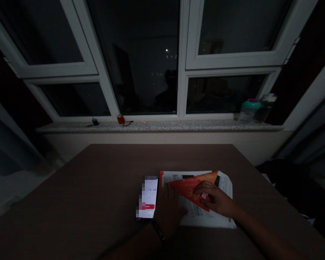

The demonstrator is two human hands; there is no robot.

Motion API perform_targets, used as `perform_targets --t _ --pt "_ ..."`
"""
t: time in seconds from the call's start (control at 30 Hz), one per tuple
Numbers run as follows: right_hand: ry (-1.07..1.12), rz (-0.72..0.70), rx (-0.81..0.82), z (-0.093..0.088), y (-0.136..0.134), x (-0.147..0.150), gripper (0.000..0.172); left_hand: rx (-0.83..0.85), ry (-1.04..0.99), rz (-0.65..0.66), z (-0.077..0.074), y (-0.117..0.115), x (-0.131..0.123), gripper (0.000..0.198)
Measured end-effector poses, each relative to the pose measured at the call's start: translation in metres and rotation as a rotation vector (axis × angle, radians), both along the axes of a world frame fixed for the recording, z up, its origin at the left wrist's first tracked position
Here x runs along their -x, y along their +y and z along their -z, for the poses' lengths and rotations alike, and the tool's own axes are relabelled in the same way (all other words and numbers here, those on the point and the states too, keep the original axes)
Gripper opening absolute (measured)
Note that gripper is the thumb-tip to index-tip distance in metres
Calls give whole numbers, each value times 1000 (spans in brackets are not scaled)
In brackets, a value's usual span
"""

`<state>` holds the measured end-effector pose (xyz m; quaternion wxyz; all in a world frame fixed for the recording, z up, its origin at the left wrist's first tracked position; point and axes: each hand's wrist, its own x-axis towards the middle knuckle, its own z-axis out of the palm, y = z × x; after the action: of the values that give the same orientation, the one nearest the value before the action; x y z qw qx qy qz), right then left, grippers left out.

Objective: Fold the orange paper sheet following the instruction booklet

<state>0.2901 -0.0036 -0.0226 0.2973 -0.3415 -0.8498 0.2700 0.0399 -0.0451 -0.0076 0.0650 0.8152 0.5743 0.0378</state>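
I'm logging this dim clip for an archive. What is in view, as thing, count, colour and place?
table: one, brown, foreground
phone: one, lit white screen, on the table left of the paper
printed paper: one, white, on the table under both hands
orange flap: one, folded over the paper
windowsill: one, speckled grey, behind the table
red item: one, small, sill left
dark item: one, sill, left of the red one
container: one, teal lid, sill right
clear bottle: one, beside the container
window frame: white, dark panes
wristband: one, black, left wrist
left hand: flat on the paper's left edge
right hand: on the orange flap
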Motion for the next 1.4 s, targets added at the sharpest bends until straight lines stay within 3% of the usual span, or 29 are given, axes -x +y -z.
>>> perform_targets --t 0.2,0.4,0.8,0.93,1.07,1.4 --pt "21 30 -3 8 1 0 24 -11 -15 -2 2 -1 2 67" --pt "41 39 15 5 0 1 24 -20 17 -11 -7 3 6 56" --pt "50 35 29 3 0 0 23 -40 34 -18 -17 5 9 54" --pt "56 35 37 2 1 0 23 -64 -6 18 -12 1 6 52" --pt "58 27 38 2 2 0 23 -31 19 4 -6 -1 2 63" --pt "85 28 34 2 1 0 24 -29 39 4 -8 -2 0 66"
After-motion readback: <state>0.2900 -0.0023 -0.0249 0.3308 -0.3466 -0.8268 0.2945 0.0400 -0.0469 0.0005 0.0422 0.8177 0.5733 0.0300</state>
